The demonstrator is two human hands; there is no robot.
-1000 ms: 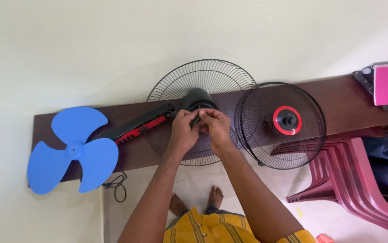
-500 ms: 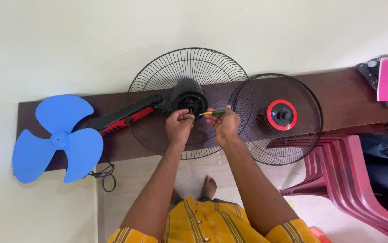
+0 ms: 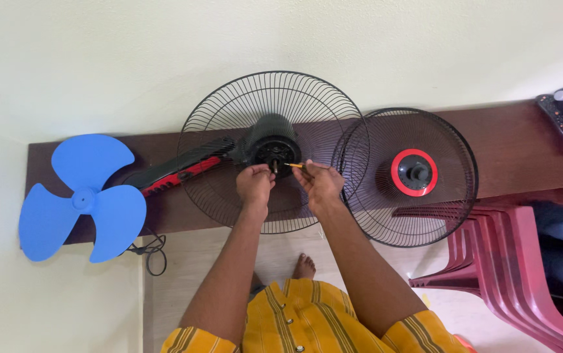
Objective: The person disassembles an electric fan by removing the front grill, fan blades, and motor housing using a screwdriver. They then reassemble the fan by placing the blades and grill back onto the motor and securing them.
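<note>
A dark shelf [image 3: 516, 150] runs along a pale wall across mid frame. At centre lies the rear guard [image 3: 229, 117] with the black motor [image 3: 273, 138]. Both hands were bunched together on the motor hub a second ago; now they have parted. The left hand [image 3: 255, 185] pinches the shaft [image 3: 275, 167], while the right hand [image 3: 321, 184] pinches a thin screwdriver [image 3: 294, 165] aimed at the hub. The front guard [image 3: 412, 176] sits right, the blue blade [image 3: 82, 196] far left.

Your black fan motor [image 3: 273, 141] sits at the centre of the round black wire rear grille [image 3: 229, 111], shaft facing you; the thin orange-handled screwdriver [image 3: 294, 165] lies just right of that shaft.
</note>
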